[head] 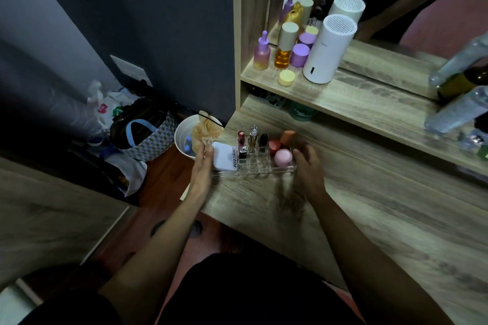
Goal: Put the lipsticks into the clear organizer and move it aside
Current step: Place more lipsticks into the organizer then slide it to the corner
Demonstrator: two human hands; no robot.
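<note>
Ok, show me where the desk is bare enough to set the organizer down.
Bare wood lies right of the right hand, running under the shelf, and in front of the organizer toward the near edge. It is crowded at the left corner, where the left hand holds the organizer's end.

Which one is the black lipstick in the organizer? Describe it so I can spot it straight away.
Find the wooden vanity top and the clear organizer at its left end, between the left hand and right hand. Three tubes stand along its back row. The black lipstick is the rightmost, beside the silver-capped clear tube, and the only all-dark one.
</note>
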